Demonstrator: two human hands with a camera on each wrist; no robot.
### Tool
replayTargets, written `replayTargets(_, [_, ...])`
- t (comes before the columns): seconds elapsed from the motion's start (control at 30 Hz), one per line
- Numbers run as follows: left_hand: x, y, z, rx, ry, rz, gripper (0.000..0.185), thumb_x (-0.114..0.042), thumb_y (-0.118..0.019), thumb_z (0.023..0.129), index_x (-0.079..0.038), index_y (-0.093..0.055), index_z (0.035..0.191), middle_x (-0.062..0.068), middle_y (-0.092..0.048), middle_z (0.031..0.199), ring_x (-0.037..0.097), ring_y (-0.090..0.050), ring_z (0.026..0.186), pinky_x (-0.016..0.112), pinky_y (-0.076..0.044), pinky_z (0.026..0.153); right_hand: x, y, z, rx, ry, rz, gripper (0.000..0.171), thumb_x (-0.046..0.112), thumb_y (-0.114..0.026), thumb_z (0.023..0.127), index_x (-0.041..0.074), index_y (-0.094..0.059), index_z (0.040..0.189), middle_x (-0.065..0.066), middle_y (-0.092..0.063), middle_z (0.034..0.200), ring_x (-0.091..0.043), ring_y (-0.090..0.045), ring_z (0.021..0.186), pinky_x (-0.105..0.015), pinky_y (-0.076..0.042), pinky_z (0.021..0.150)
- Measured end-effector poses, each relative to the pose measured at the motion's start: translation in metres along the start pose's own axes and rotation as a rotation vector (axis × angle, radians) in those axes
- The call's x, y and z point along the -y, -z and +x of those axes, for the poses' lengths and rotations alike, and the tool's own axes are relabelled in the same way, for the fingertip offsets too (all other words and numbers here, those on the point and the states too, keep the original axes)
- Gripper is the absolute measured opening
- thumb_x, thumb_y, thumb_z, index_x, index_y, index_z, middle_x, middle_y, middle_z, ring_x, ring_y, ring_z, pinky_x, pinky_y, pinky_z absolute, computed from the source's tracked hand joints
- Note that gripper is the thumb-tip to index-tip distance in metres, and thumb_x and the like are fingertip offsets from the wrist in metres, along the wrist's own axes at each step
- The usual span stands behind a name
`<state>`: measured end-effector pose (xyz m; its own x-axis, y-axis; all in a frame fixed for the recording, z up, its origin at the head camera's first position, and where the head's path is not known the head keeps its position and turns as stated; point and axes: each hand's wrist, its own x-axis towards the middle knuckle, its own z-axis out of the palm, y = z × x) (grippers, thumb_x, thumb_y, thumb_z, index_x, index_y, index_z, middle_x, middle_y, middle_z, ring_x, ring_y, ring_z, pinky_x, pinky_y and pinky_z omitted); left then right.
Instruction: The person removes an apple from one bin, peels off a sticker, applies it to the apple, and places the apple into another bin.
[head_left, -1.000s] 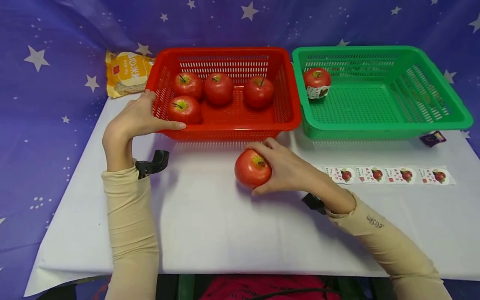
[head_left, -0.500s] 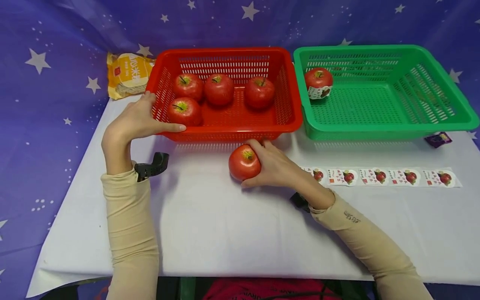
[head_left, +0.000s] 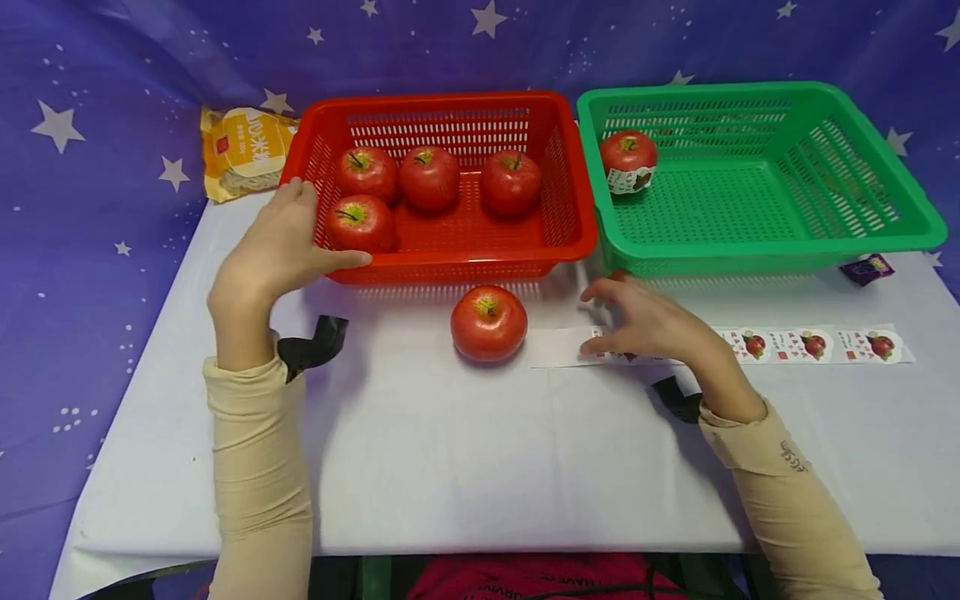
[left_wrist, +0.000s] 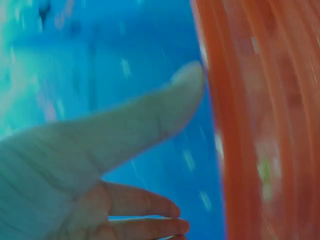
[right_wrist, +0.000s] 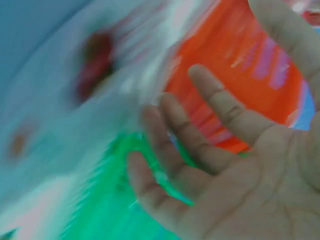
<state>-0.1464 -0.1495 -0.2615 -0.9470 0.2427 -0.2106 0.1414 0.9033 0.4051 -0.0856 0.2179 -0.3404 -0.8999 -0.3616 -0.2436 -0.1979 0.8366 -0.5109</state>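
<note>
A red apple stands by itself on the white table in front of the red basket. My left hand rests at the basket's front left corner, thumb laid straight along the front rim. In the left wrist view that thumb reaches up to the basket's edge, with the other fingers loosely bent below. To the right of the apple, my right hand hovers over a strip of apple-picture stickers, fingers spread and holding nothing. The right wrist view shows its bare palm; the strip there is blurred.
Several apples lie inside the red basket. Beside it, a green basket holds one apple with a label on it. A yellow food packet sits at back left, a small purple packet at right.
My right hand moved the apple slightly left and back, let go of it, and shifted right over the sticker strip. My left hand stays at the basket corner.
</note>
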Motion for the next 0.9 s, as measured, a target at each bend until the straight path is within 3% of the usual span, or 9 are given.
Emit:
replayTargets(0.07, [-0.028,-0.01,-0.004,0.002,-0.112,0.029,0.093,-0.038,-0.069,0.087,0.009,-0.018,0.149,0.027,-0.021,0.155,0.04,-0.02,0.144,0.051,-0.018,0.118,-0.013,0.003,-0.002,0.009,0.005,-0.028,0.049,0.026,-0.085,0.069,0.008,-0.065,0.11,-0.015,-0.058,0.113,-0.029,-0.052,0.101,-0.041,-0.042,0.084])
replayTargets(0.13, [-0.058,-0.028,-0.008,0.01,-0.273,0.044,0.076,-0.035,-0.068,0.089,0.005,-0.035,0.145,0.022,-0.039,0.147,0.034,-0.036,0.138,0.045,-0.027,0.116,-0.021,0.002,-0.002,0.022,0.027,-0.03,0.041,0.024,-0.086,0.068,0.01,-0.069,0.102,-0.013,-0.059,0.107,-0.026,-0.052,0.096,-0.037,-0.041,0.08])
replayTargets(0.2, [-0.087,-0.049,-0.011,0.064,-0.445,0.054,0.052,-0.034,-0.065,0.092,0.0,-0.056,0.13,0.016,-0.058,0.129,0.027,-0.054,0.12,0.038,-0.042,0.105,-0.025,0.0,0.0,0.045,0.051,-0.023,0.033,0.022,-0.086,0.067,0.012,-0.07,0.094,-0.01,-0.059,0.103,-0.024,-0.051,0.093,-0.034,-0.04,0.078])
replayTargets(0.27, [-0.111,-0.071,-0.011,0.116,-0.597,0.078,0.033,-0.031,-0.063,0.093,-0.006,-0.065,0.114,0.007,-0.065,0.108,0.02,-0.061,0.098,0.033,-0.05,0.088,-0.028,-0.001,0.001,0.067,0.065,0.008,0.026,0.017,-0.085,0.067,0.013,-0.068,0.087,-0.009,-0.057,0.097,-0.021,-0.051,0.086,-0.032,-0.041,0.073])
replayTargets(0.37, [-0.138,-0.101,-0.005,0.167,-0.721,0.122,0.019,-0.026,-0.061,0.094,-0.009,-0.068,0.101,0.003,-0.065,0.096,0.015,-0.061,0.086,0.029,-0.051,0.075,-0.03,-0.001,0.001,0.091,0.07,0.132,0.021,0.01,-0.081,0.07,0.009,-0.066,0.084,-0.006,-0.06,0.089,-0.014,-0.053,0.075,-0.026,-0.043,0.063])
replayTargets(0.5, [-0.156,-0.129,0.011,0.163,-0.709,0.106,0.031,-0.019,-0.059,0.094,-0.005,-0.06,0.123,0.004,-0.062,0.103,0.015,-0.058,0.086,0.026,-0.049,0.072,-0.035,0.0,-0.001,0.065,0.12,0.403,0.025,-0.002,-0.074,0.077,-0.002,-0.059,0.097,-0.009,-0.063,0.088,-0.006,-0.059,0.075,-0.022,-0.048,0.062])
replayTargets(0.63, [-0.159,-0.147,0.026,0.201,-0.615,-0.086,0.042,-0.002,-0.053,0.092,-0.001,-0.051,0.134,0.006,-0.059,0.089,0.015,-0.048,0.073,0.02,-0.037,0.06,-0.041,0.0,-0.004,-0.035,0.212,0.592,0.031,-0.015,-0.068,0.075,-0.007,-0.047,0.096,-0.009,-0.057,0.091,-0.008,-0.06,0.086,-0.022,-0.049,0.07])
replayTargets(0.7, [-0.159,-0.155,0.032,0.242,-0.543,-0.215,0.045,0.001,-0.052,0.091,-0.001,-0.05,0.137,0.006,-0.061,0.089,0.014,-0.048,0.074,0.018,-0.035,0.061,-0.043,0.0,-0.006,-0.096,0.225,0.575,0.028,-0.015,-0.069,0.075,-0.005,-0.048,0.091,-0.007,-0.057,0.09,-0.008,-0.06,0.089,-0.021,-0.049,0.074])
replayTargets(0.9, [-0.161,-0.171,0.039,0.269,-0.389,-0.554,0.06,-0.001,-0.052,0.091,-0.007,-0.032,0.148,0.008,-0.067,0.111,0.015,-0.06,0.094,0.017,-0.042,0.076,-0.044,0.001,-0.011,-0.343,0.18,0.283,0.016,-0.001,-0.078,0.074,0.01,-0.066,0.073,-0.005,-0.067,0.089,0.001,-0.053,0.09,-0.023,-0.041,0.084])
